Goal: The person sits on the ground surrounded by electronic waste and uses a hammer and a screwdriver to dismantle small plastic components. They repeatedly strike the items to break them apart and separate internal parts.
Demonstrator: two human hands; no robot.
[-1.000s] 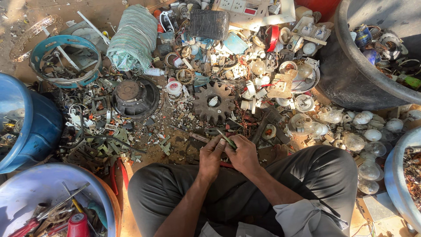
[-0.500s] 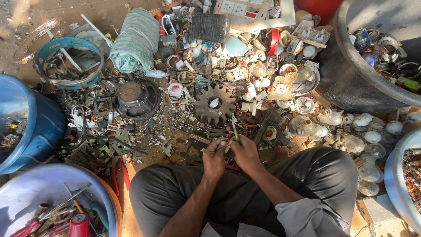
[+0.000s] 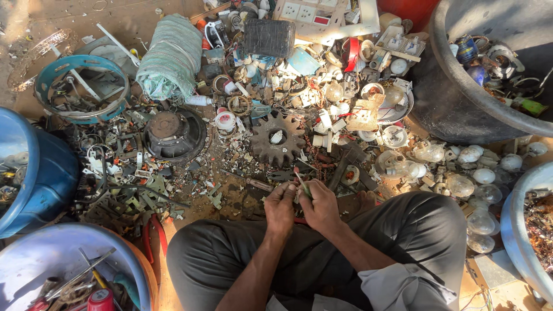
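Left hand: the left hand [image 3: 280, 206] sits low in the middle of the frame, above the lap, fingers curled shut around a small part that stays hidden inside the grip.
Right hand: the right hand [image 3: 320, 206] touches the left one and is closed on a slim green-handled tool [image 3: 302, 182], whose pale tip with a red end points up and to the left.
Change: compared with a second ago, the tool stands a little steeper and nearer the left hand, and the two hands have drawn tighter together; otherwise the pile lies as it did.
Meaning: as a judgement, the work is in a close prying or picking stage on the small part, with no piece freed in view.
Held thing: it lies between the two hands, just below the toothed gear [image 3: 277, 137]; what it is cannot be told.
Around: a round dark speaker [image 3: 173, 133] lies left of the gear, a wrapped grey-green bundle [image 3: 170, 56] at upper left, clear glass bulbs [image 3: 461, 184] at right.
Containers: a blue tub [image 3: 55, 173] at left edge, a large black basin [image 3: 455, 103] at upper right.
In the way: loose metal scraps and wires crowd the ground just beyond the hands, so little bare floor shows there.
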